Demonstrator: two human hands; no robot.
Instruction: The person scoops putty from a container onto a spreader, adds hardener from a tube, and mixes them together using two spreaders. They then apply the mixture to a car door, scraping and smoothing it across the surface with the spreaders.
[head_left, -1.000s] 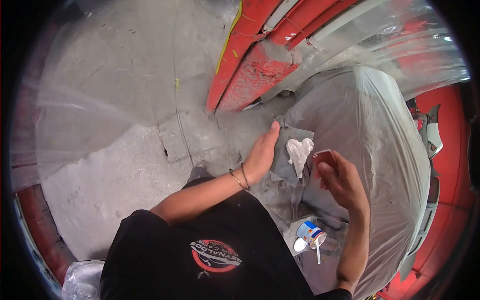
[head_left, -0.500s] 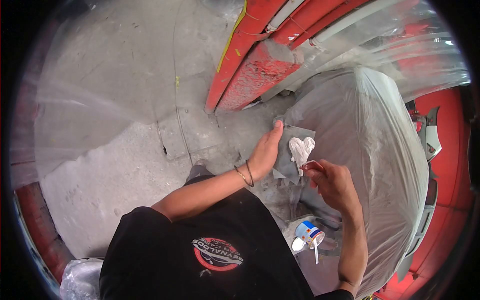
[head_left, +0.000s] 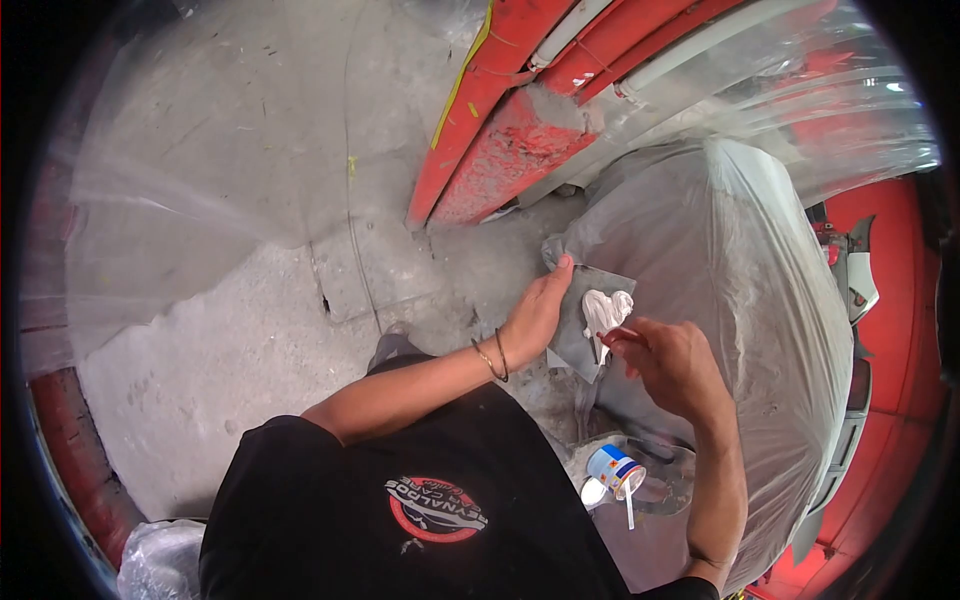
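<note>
My left hand (head_left: 535,315) grips the left edge of a flat, greyish mixing board (head_left: 570,328), thumb along its side. On the board sits a thick heart-shaped mound of pale filler paste (head_left: 604,309). My right hand (head_left: 672,365) is closed on a small reddish-brown spreader (head_left: 617,336), pinched between thumb and fingers, its edge at the lower part of the paste. Fingers partly hide the spreader. Below the board, a blue, white and red tin (head_left: 612,467) stands with a white stick (head_left: 631,511) over its side and a white round piece (head_left: 593,492) beside it.
A large form under plastic sheeting (head_left: 745,300) lies to the right. Red pillars (head_left: 480,130) and white pipes rise ahead. Concrete floor (head_left: 200,330) stretches left. Car parts (head_left: 858,280) lean by a red wall at far right; crumpled plastic (head_left: 165,555) is at lower left.
The board and my left hand have shifted slightly down and right. My right hand has turned a little, with the spreader still at the lower paste, whose outline has changed slightly.
</note>
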